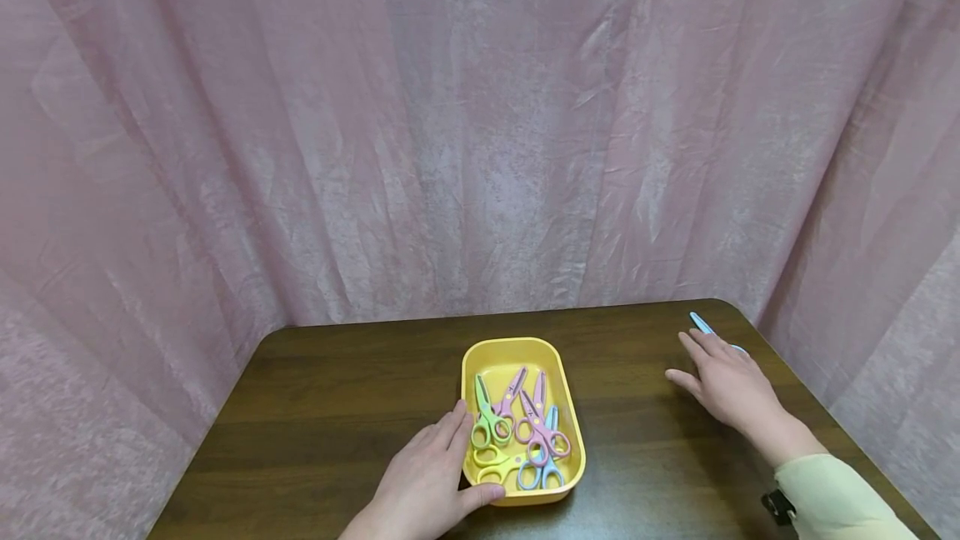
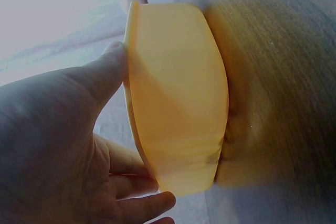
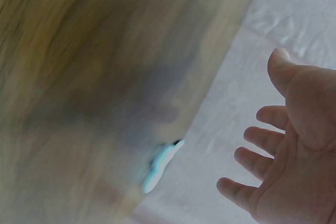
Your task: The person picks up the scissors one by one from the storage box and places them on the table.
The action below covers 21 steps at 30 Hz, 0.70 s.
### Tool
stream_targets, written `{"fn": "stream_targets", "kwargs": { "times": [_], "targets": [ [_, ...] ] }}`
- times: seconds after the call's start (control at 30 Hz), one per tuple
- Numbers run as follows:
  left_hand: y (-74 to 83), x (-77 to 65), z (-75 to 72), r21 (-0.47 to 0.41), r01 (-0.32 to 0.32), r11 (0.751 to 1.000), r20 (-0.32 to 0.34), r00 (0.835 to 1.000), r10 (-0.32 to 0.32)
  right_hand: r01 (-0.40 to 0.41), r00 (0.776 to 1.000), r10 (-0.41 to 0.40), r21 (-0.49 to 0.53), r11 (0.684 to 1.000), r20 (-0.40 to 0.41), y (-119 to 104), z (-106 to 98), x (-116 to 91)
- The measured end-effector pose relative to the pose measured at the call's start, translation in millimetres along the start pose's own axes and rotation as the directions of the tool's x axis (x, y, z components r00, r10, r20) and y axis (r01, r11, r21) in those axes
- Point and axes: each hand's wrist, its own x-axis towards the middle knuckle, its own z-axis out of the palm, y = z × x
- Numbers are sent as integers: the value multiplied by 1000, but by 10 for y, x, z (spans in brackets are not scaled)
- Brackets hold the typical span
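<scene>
My left hand [image 1: 429, 472] rests at the near-left corner of a yellow plastic tray [image 1: 564, 373]. Its thumb touches the near rim, and its fairly straight fingers lie along the left side. Inside the tray lie green scissors [image 1: 487, 417], yellow scissors [image 1: 504, 465], several pink scissors [image 1: 537, 422] and blue scissors [image 1: 551, 470]. Far to the right, my right hand [image 1: 729, 380] hovers over the table with fingers spread and nothing held. Beyond its fingers lies another pair of blue scissors [image 1: 702, 323], partly hidden by the hand.
The dark brown wooden table [image 1: 330, 415] has rounded far corners. Pink velvet curtains [image 1: 495, 148] hang behind it and at both sides. The lone blue scissors lie close to the table's far-right corner.
</scene>
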Motion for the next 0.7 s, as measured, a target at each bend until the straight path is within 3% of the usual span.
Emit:
{"fn": "stream_targets", "kwargs": {
  "times": [0.23, 0.7],
  "targets": [
    [2, 5, 5, 11, -8, 1000, -16, 1000, 8, 133, 986, -134, -19, 991, -98, -303, -81, 14],
    [7, 7, -11, -5, 2, 1000, 0, 1000, -2, 251, 965, -252, -31, 968, -73, -917, -229, -53]
  ]
}}
